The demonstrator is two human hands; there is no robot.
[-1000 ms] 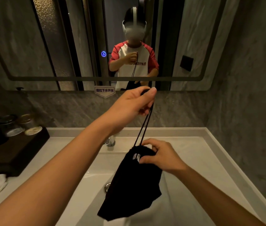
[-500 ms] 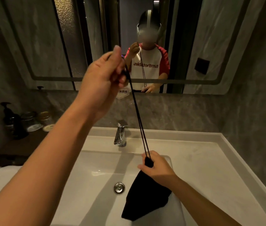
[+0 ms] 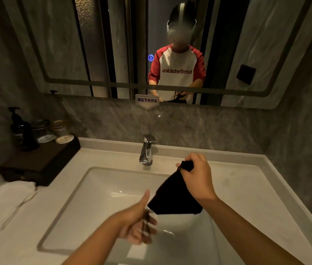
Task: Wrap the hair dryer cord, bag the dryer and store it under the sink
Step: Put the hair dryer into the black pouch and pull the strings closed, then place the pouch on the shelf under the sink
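Two hands, one drawn-shut bag over the basin

Only the head view is on offer, so I read it alone. The right hand (image 3: 199,176) has its fingers (image 3: 184,172) clenched round the gathered neck of the black bag (image 3: 172,196), which hangs slanting above the sink (image 3: 86,188), clear of the porcelain. The dryer itself is not visible; I judge it sits inside the bag. A moment ago the left hand (image 3: 138,224) was raised high, hauling the drawstring taut; now it has dropped low beside the bag's bottom corner, fingers curled, with what looks like a dark strand running through them, though blur keeps me from being sure. The mouth of the bag appears cinched, so bagging looks finished and only stowing under the sink remains. Nearby on the bench (image 3: 246,188) stand a dark tray (image 3: 42,165) with a pump bottle (image 3: 20,129), and a white towel (image 3: 4,197) lies well to the left. Faucet (image 3: 147,150) stands just behind the bag
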